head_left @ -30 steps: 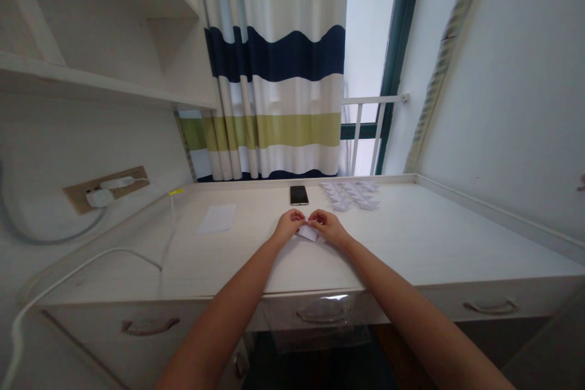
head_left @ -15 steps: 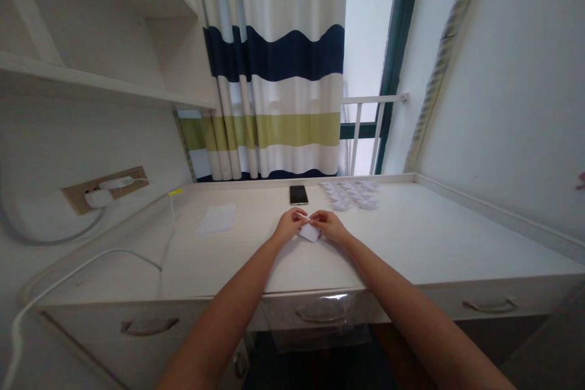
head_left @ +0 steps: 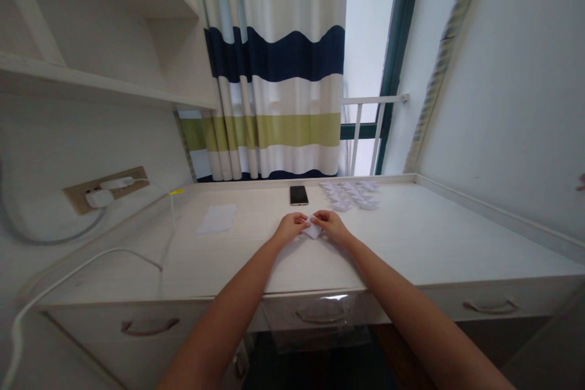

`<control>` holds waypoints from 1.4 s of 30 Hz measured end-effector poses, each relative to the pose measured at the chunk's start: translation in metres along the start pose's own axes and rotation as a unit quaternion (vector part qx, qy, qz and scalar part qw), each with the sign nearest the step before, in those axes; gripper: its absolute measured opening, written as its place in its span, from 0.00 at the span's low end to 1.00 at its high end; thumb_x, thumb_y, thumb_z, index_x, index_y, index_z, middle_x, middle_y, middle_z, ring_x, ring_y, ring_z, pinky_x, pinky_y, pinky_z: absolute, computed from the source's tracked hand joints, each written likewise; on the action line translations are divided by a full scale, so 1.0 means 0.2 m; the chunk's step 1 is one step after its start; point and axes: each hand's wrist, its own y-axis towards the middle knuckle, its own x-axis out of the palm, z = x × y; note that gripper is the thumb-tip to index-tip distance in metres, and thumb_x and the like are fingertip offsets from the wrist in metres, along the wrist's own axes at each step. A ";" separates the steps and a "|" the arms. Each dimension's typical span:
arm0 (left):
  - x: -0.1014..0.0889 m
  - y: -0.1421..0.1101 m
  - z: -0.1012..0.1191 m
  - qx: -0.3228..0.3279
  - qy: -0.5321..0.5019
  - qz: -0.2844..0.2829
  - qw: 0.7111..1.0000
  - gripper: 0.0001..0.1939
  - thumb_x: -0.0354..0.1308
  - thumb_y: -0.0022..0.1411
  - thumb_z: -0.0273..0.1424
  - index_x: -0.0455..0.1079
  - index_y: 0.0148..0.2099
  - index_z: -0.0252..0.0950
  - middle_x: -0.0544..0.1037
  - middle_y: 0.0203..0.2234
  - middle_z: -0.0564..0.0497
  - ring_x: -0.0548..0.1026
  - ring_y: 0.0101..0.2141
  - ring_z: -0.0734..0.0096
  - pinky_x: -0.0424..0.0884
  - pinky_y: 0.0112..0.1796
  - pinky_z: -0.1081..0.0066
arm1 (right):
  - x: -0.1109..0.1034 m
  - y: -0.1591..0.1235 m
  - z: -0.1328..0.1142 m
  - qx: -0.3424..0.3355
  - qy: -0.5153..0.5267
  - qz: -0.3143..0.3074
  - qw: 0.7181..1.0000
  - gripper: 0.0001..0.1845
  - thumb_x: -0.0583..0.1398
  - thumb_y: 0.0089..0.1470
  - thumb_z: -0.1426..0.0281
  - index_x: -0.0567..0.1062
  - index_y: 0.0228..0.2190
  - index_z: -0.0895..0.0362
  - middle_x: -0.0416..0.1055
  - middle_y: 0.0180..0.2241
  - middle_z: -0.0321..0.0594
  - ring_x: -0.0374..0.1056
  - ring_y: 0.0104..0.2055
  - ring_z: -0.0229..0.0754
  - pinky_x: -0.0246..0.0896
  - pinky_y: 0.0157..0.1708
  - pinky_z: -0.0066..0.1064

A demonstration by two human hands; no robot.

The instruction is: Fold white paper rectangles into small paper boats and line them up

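Pale desk top (head_left: 411, 237) is seen from the head view: a phone (head_left: 298, 195) and a cluster of folded paper pieces (head_left: 350, 195) are laid near the far edge, and a loose sheet (head_left: 217, 218) lies toward the left. Mid-desk, a folded white paper (head_left: 313, 227) is pinched between the curled fingertips of the left hand (head_left: 289, 227) and the right hand (head_left: 331, 225), lying nearer the right; its long axis cannot be told.

My left hand (head_left: 290, 228) and my right hand (head_left: 332, 225) have slid down over the folded paper (head_left: 313, 230), so less of it shows now, just a narrow white wedge between them. A moment ago a wider piece stuck out below my fingers; now it sits slightly further right, closer to my right hand
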 end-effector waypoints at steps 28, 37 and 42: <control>-0.04 0.00 0.04 0.026 -0.059 0.098 0.993 0.11 0.60 0.42 0.33 0.68 0.30 0.32 0.73 0.21 0.51 0.69 0.23 0.76 0.63 0.18 0.80 | -0.01 0.01 -0.02 0.024 0.028 0.013 0.999 0.17 0.61 0.35 0.59 0.72 0.23 0.61 0.69 0.19 0.37 0.64 0.21 0.35 0.58 0.22 0.26; -0.03 -0.01 0.05 0.030 -0.064 0.057 0.996 0.17 0.58 0.45 0.27 0.65 0.41 0.31 0.74 0.20 0.51 0.72 0.22 0.75 0.68 0.24 0.76 | -0.03 0.01 -0.03 0.033 0.077 0.083 0.993 0.18 0.62 0.34 0.62 0.69 0.30 0.58 0.68 0.14 0.32 0.66 0.20 0.36 0.61 0.23 0.28; -0.03 -0.01 0.05 0.030 -0.073 0.047 0.996 0.16 0.58 0.46 0.28 0.66 0.40 0.32 0.74 0.21 0.51 0.73 0.24 0.74 0.69 0.25 0.76 | -0.03 0.00 -0.03 0.046 0.099 0.101 0.989 0.19 0.62 0.33 0.62 0.69 0.30 0.58 0.67 0.15 0.32 0.68 0.21 0.38 0.62 0.23 0.28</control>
